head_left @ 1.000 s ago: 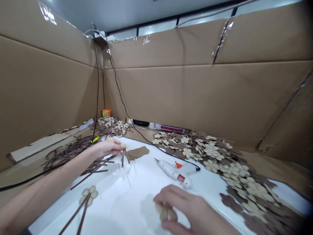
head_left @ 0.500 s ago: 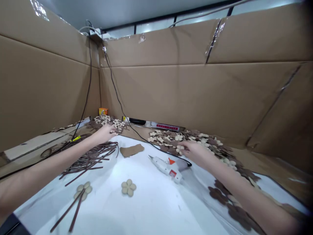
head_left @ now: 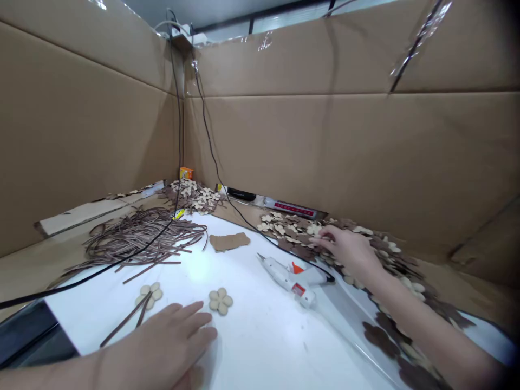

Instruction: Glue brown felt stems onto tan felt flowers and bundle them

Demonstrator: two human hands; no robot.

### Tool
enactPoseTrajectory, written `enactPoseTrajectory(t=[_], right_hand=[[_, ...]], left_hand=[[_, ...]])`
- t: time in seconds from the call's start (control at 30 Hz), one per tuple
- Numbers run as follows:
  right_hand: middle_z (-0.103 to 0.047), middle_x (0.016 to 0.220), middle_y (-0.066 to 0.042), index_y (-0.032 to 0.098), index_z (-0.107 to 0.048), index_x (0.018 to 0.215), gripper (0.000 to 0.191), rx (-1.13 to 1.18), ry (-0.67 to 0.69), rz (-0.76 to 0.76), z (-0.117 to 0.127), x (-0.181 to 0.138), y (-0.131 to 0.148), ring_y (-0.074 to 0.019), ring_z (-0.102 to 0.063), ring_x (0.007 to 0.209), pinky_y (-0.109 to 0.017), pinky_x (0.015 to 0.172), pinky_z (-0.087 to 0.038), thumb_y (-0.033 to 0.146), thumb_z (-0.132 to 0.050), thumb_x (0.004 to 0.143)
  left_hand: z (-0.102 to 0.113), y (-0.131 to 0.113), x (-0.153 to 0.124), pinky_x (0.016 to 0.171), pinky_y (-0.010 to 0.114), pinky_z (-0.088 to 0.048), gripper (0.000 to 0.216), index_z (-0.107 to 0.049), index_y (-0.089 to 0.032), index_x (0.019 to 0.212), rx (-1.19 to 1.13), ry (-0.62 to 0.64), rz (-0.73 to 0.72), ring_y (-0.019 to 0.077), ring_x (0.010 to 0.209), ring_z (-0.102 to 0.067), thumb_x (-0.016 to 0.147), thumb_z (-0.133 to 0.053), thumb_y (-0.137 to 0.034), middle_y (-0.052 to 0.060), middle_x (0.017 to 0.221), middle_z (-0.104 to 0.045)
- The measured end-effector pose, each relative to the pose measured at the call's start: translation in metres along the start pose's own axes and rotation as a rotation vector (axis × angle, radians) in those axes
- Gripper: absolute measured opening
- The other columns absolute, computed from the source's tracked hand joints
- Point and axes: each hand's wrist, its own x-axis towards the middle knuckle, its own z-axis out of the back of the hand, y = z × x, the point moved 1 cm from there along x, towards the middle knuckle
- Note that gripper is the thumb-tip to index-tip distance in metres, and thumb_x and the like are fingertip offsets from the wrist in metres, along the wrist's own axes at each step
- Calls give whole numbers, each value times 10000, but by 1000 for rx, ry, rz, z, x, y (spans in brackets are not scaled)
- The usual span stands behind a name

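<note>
Left hand [head_left: 173, 338] open, pick singly from the far-right flower pile [head_left: 394, 257] with the right hand [head_left: 350, 250], grip indiscernible.

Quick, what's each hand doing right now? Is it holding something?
Left hand: open, palm down, beside the lone pale flower.
Right hand: fingertips at the flower pile; can't tell if it's gripping one.

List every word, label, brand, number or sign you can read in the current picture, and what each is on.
No text is legible.
Glue gun, red label: too small to read.
Long white item, red strip: light marks, too blurred.
Orange box: any print too small.
Yellow tag: nothing readable.
</note>
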Motion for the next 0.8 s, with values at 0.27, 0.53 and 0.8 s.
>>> enactPoseTrajectory(t=[0.27,0.53,0.8], right_hand=[[-678,777,-34,204,-627,794,187,599,492,342,-2,-76,132,-172,-626,732,-294,690,-485,378,-559,815],[-558,1197,-116,207,-588,1137,366,107,211,632,-8,-56,108,-237,-551,1039,-412,876,-454,141,-342,873],[-449,1363,-88,277,-397,1352,693,-24,437,576,-23,-34,-13,-282,-455,1213,-420,952,-420,105,-471,685]], left_hand=[[-27,-15,3,1032,464,-340,546,-329,-165,1375,-3,59,158,287,1325,-304,842,-448,-170,120,1436,-342],[-20,-7,12,1063,444,-302,456,-371,-139,1338,-93,87,170,241,1276,-374,886,-402,-195,127,1353,-451],[-36,-22,24,991,591,-318,563,-366,-139,1371,-70,176,169,386,1236,-392,872,-437,-390,223,1325,-442]])
